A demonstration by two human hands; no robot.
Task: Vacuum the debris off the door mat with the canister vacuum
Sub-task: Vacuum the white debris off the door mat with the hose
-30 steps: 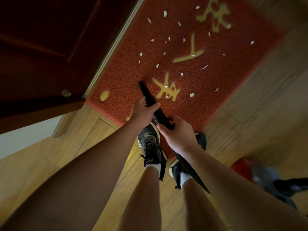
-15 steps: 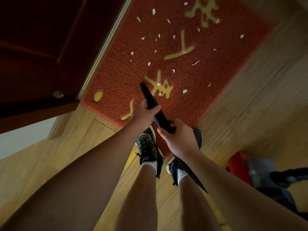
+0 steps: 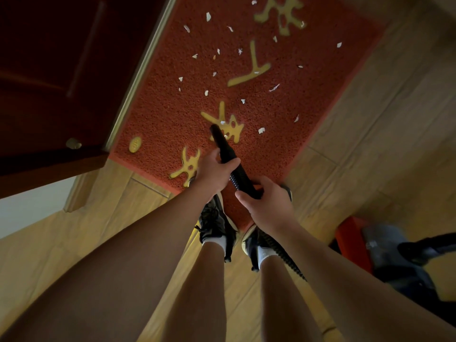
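Both hands grip the black nozzle (image 3: pixel 223 145): the left hand (image 3: pixel 214 172) is wrapped around it further forward, the right hand (image 3: pixel 267 202) closed on its rear end where the ribbed hose (image 3: pixel 278 253) begins. Since a second ago the tip has advanced across the mat (image 3: pixel 259 95) and now sits on a yellow character, beside white debris (image 3: pixel 261 130). The yellow writing is not legible to me. The canister (image 3: pixel 385 250) stands on the wood floor (image 3: pixel 394 107) at right.

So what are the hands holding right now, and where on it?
Both grip the black vacuum nozzle: the left hand around its middle, the right hand at the rear end where the ribbed hose joins.
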